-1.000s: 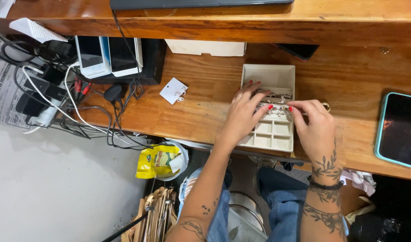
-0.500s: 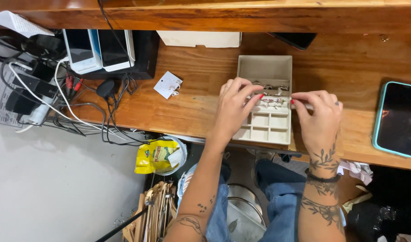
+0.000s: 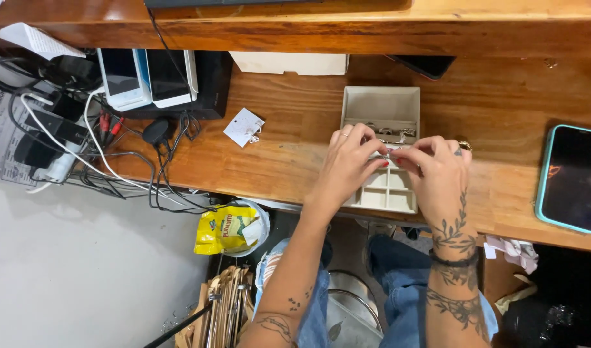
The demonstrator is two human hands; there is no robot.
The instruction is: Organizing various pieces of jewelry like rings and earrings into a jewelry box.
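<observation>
A small beige jewellery box [image 3: 380,106] with several compartments lies open on the wooden desk [image 3: 289,161]. Rings sit in a row across its middle. My left hand [image 3: 347,164] and my right hand [image 3: 437,174] meet above the box, fingertips pinched together on a tiny silver piece of jewellery [image 3: 389,154]. Both hands hide the middle compartments. A gold ring [image 3: 464,145] lies on the desk just right of the box.
A white earring card [image 3: 244,127] lies left of the box. A phone in a teal case [image 3: 571,178] rests at the right edge. Chargers, cables [image 3: 115,148] and two upright devices [image 3: 147,76] crowd the left. A yellow packet [image 3: 226,230] sits in a bin below.
My hands have come together over the box, and their fingertips now meet on the small piece. The view has shifted a little, so the box sits nearer the middle.
</observation>
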